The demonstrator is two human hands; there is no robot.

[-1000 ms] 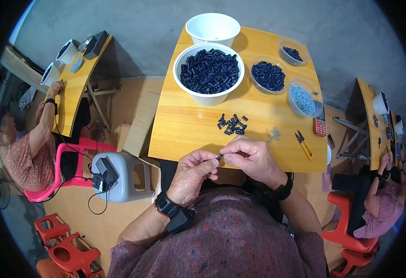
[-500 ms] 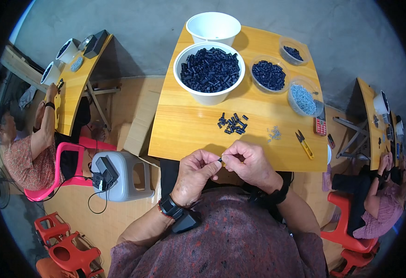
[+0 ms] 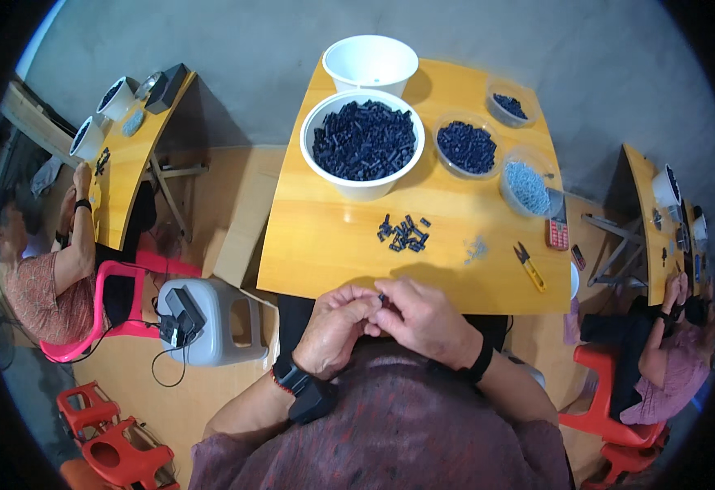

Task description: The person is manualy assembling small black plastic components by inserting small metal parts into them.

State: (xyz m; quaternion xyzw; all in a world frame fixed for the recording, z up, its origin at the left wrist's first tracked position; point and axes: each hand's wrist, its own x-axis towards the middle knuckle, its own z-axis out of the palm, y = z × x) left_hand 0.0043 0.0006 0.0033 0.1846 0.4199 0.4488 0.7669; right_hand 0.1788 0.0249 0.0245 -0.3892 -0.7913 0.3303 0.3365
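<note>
Close to my body, at the table's front edge, my left hand [image 3: 335, 328] and my right hand [image 3: 428, 323] meet, fingertips pinched together. A small black plastic piece [image 3: 383, 300] shows between them, mostly covered by the fingers. Beyond my hands lies a loose pile of short black plastic pieces [image 3: 403, 235] on the yellow wooden table [image 3: 317, 253]. To its right is a little heap of tiny silvery metal parts [image 3: 475, 249]. Yellow-handled thread snips [image 3: 530, 268] rest farther right.
A white tub [image 3: 363, 189] full of black pieces stands before another white tub [image 3: 371, 61]. Clear bowls hold black pieces [image 3: 466, 147], [image 3: 510, 106] and metal parts [image 3: 527, 186]. A red phone [image 3: 557, 234] lies at the right edge. People sit at side tables; a grey stool [image 3: 210, 327] stands left.
My hands have drawn closer together, the right fingers now folded over the black piece. The whole view has shifted slightly, with the table appearing a little lower.
</note>
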